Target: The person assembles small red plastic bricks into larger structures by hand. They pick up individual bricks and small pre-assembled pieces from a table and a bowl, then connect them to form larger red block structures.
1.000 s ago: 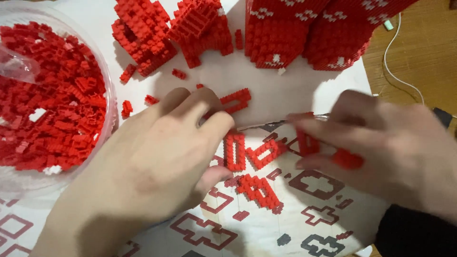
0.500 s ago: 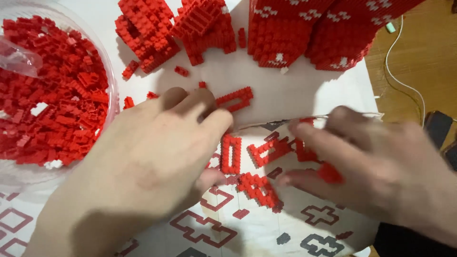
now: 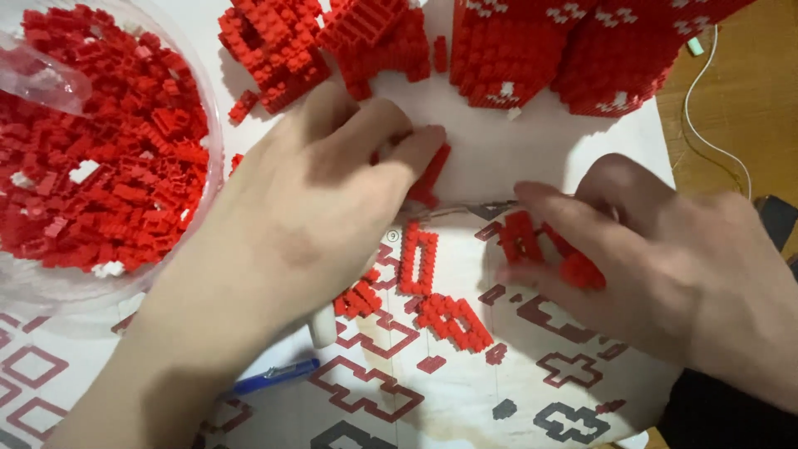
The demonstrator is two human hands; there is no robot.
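The left hand (image 3: 299,224) has slid up toward the far edge of the paper sheet (image 3: 532,158). Its fingers now press flat on a small red brick piece (image 3: 431,176); they were lower before. The right hand (image 3: 665,258) has moved a little to the right and pinches a small red block (image 3: 582,271). More red pieces (image 3: 453,320) lie between them, so building goes on.
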